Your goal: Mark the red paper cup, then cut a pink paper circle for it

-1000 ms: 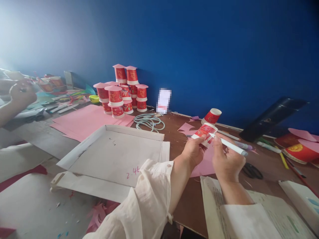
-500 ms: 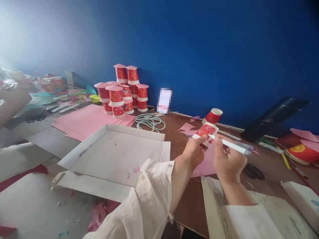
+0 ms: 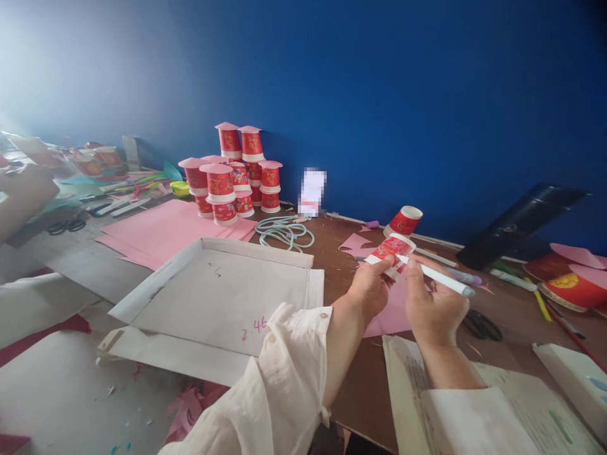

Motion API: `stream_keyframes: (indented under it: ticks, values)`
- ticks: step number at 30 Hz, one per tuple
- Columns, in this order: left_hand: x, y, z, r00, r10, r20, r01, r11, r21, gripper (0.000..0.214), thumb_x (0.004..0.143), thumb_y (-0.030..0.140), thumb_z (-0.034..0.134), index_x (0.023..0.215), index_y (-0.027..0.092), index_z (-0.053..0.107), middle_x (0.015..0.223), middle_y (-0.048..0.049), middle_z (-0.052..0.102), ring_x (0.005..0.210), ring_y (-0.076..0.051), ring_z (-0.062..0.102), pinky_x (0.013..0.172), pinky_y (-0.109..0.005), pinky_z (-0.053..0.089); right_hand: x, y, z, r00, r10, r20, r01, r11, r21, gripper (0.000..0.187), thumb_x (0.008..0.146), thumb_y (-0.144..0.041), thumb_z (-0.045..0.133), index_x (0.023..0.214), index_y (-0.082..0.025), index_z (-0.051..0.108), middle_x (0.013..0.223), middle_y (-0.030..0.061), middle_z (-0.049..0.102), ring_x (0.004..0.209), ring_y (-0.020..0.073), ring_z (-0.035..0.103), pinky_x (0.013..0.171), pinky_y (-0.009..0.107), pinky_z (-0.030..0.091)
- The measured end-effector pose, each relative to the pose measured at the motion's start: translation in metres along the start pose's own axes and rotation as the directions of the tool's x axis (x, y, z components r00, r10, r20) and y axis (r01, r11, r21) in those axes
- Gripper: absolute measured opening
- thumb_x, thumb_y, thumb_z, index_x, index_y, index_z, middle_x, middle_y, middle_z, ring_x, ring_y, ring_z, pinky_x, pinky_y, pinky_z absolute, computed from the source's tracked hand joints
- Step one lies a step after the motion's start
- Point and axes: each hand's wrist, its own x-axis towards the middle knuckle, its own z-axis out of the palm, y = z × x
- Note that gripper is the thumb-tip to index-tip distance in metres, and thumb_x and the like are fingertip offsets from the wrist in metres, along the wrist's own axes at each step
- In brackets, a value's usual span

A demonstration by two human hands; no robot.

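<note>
Red paper cup [image 3: 391,248], tilted, is held above the desk [image 3: 363,388] by the left hand [image 3: 367,292], its fingers closed on the near side, apparently to steady the printed wall. Fingers of the right hand [image 3: 434,309] are pinched around a white marker [image 3: 444,278], angled so the tip points at that wall; actual contact cannot be confirmed.

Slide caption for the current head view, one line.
Left hand holds a tilted red paper cup while the right hand points a white marker at its side.
</note>
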Motion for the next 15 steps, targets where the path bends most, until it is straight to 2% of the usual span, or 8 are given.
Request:
stream_keyframes:
  ticks: [5,15]
  values:
    - [-0.0018,0.0018,0.0032,0.999,-0.018,-0.043,0.018,1.0,-0.003,0.012,0.075,0.012,0.072,0.087,0.014,0.07,0.09,-0.0075,0.072,0.089,-0.017,0.068,0.098,-0.03,0.046,-0.0012,-0.0017,0.0012,0.999,0.034,-0.007,-0.034,0.999,0.015,0.034,0.093,-0.041,0.058,0.096,-0.014,0.079,0.092,0.0136,0.079,0.09,0.0296,0.075,0.083,0.04,0.057]
    - [-0.0028,0.0006,0.0018,0.999,-0.017,-0.03,0.017,1.0,0.017,0.013,0.075,0.012,0.072,0.088,0.014,0.072,0.092,-0.0085,0.073,0.093,-0.019,0.069,0.098,-0.029,0.046,-0.001,-0.0006,0.0016,0.999,0.036,-0.007,-0.035,0.997,0.065,0.032,0.093,-0.04,0.058,0.102,-0.016,0.077,0.101,0.0125,0.079,0.093,0.027,0.074,0.085,0.04,0.056]
